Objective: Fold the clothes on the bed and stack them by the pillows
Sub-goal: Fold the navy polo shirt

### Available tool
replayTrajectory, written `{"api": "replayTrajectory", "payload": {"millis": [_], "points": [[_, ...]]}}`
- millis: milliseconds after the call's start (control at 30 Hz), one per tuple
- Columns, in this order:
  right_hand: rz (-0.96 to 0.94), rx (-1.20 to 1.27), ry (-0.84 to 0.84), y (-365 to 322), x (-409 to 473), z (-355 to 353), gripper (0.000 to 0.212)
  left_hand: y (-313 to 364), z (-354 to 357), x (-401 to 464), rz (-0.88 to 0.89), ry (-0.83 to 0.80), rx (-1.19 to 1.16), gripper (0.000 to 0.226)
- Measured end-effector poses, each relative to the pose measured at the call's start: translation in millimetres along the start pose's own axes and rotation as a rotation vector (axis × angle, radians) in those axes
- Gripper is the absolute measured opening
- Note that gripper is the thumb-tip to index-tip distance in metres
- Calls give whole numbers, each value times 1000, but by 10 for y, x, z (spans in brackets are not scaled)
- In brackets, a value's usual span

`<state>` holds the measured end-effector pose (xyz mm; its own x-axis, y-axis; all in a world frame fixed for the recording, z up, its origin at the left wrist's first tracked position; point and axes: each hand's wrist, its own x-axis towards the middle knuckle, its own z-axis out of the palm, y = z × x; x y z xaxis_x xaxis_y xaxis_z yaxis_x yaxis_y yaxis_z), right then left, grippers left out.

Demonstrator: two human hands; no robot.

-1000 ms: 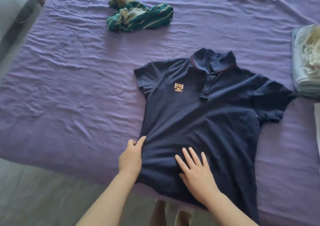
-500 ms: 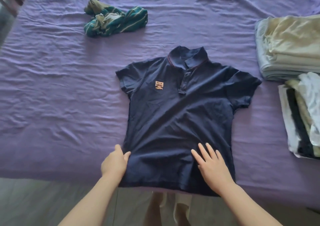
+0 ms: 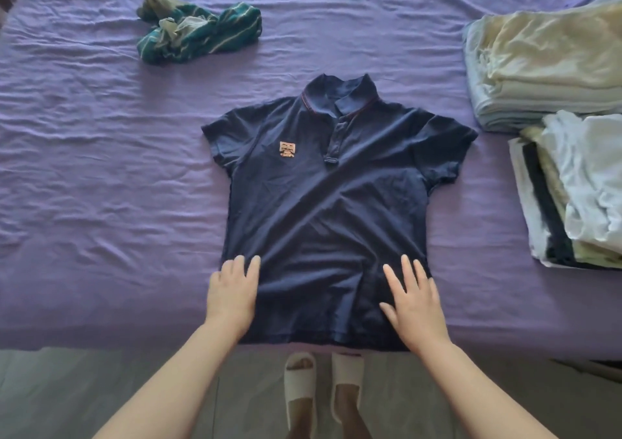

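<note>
Head view: navy polo shirt [image 3: 323, 209] lies face-up and flat at the near edge of the purple bed [image 3: 84, 203], collar toward the far side. Left hand [image 3: 232, 292] and right hand [image 3: 412, 299] both rest flat, fingers straight, on the hem corners, gripping nothing. Step looks like smoothing before the first fold. Next move likely needs a pinch at a sleeve or side to fold inward. Folded stacks [image 3: 552, 68] sit far right; crumpled striped garment [image 3: 198, 33] far left, unfolded.

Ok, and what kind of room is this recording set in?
Most likely a home bedroom: a bed under a wrinkled purple sheet, a navy polo shirt spread on it for folding, and stacks of folded clothes at its right side.
</note>
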<state>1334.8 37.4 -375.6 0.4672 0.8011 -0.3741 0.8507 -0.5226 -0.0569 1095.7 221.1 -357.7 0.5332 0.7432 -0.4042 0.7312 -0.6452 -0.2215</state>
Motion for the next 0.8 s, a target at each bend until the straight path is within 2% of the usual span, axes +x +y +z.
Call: {"api": "replayTrajectory", "payload": {"millis": [67, 100, 167, 200, 233, 333, 400, 500, 600, 700, 800], "points": [[73, 59, 24, 20, -43, 25, 69, 347, -105, 20, 350, 190, -128, 57], [90, 88, 53, 35, -57, 46, 66, 558, -133, 14, 491, 114, -191, 49], [121, 103, 72, 49, -103, 99, 63, 994, -92, -47, 626, -85, -234, 47], [149, 118, 53, 54, -131, 133, 66, 1165, -59, -86, 649, -152, -204, 50], [181, 151, 52, 69, -160, 168, 70, 1284, -4, -98, 654, -152, -178, 51], [234, 274, 70, 139, -251, 150, 70, 1411, 15, -81, 628, -130, -122, 35], [222, 289, 44, 179, -363, 119, 66, 1380, -12, -72, 622, -192, -161, 31], [217, 255, -9, 188, -535, 112, 64, 1316, -119, -89, 722, -315, -166, 27], [245, 233, 16, 168, -562, 64, 61, 1337, -258, -78, 750, -372, -257, 28], [216, 240, 94, 208, -371, -26, 54, 1441, -381, 92, 666, -182, -364, 29], [213, 289, 72, 295, -38, -89, 54, 1555, -401, 374, 604, 13, -263, 35]]}}
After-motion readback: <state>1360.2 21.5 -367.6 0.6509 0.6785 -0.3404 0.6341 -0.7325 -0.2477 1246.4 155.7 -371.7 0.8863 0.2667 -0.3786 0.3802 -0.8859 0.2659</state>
